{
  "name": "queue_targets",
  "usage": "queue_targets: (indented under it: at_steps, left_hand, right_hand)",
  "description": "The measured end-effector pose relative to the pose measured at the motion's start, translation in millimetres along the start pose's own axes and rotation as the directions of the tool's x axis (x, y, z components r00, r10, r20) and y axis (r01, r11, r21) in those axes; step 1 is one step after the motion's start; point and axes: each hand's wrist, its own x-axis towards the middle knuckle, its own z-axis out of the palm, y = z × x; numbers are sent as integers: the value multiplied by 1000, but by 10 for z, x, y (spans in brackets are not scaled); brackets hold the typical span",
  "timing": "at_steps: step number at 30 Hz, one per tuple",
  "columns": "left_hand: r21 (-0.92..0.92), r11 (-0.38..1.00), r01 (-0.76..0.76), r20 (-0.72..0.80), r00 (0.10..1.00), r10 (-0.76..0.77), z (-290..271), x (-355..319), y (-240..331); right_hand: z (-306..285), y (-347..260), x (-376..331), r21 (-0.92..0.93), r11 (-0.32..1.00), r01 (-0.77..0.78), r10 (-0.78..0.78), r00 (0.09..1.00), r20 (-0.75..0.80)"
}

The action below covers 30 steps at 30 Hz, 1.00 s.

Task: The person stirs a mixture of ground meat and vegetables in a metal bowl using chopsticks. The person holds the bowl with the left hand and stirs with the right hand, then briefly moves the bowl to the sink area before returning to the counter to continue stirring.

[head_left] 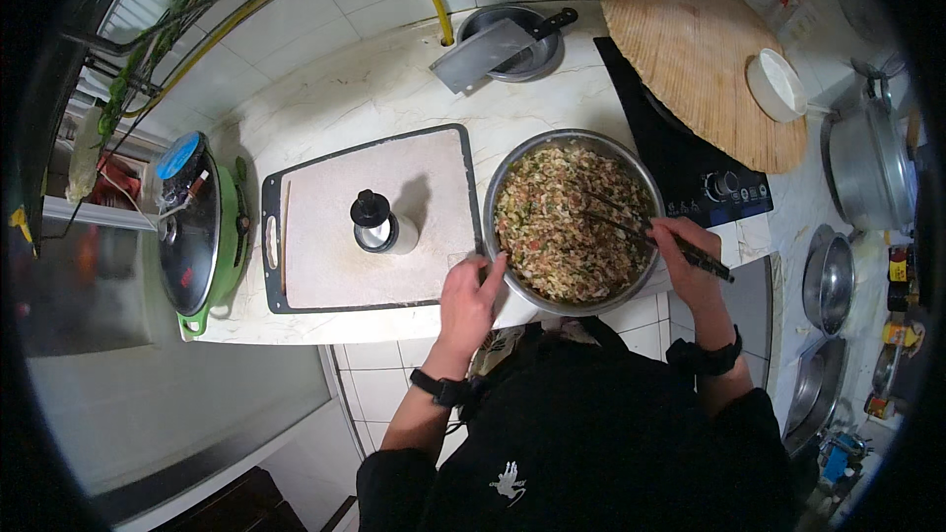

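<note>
A wide steel bowl (489, 199) stands at the counter's front edge, filled with a chopped mixture (562, 236) of pale, green and reddish bits. My left hand (471, 298) grips the bowl's near left rim, thumb and fingers closed on it. Dark chopsticks (705, 258) are held in my right hand (687, 254) over the bowl's right rim, and their tips reach into the mixture. Left of the bowl lies a dark-edged cutting board (325, 236). On it stands a bottle (384, 229) with a black top, and a thin stick (285, 236) lies along its left side.
A cleaver (483, 54) rests across a metal basin (537, 64) at the back. To the right, a round wooden board (680, 49) carrying a white bowl (776, 86) covers part of a black cooktop (729, 192). A green lidded pan (202, 236) sits at the counter's left end.
</note>
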Motion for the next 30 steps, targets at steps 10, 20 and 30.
queue_targets:
  at_steps: [10, 20, 30]
  left_hand:
    - [-495, 676, 545, 143, 819, -556, 249, 42, 313]
    - [-551, 562, 617, 217, 756, -618, 369, 128, 192]
    - [-609, 553, 568, 213, 789, -576, 347, 131, 169]
  right_hand:
    - [331, 263, -23, 29, 847, 531, -481, 741, 469]
    - [346, 324, 37, 140, 892, 431, -445, 777, 446]
    - [415, 369, 68, 235, 911, 339, -410, 809, 420]
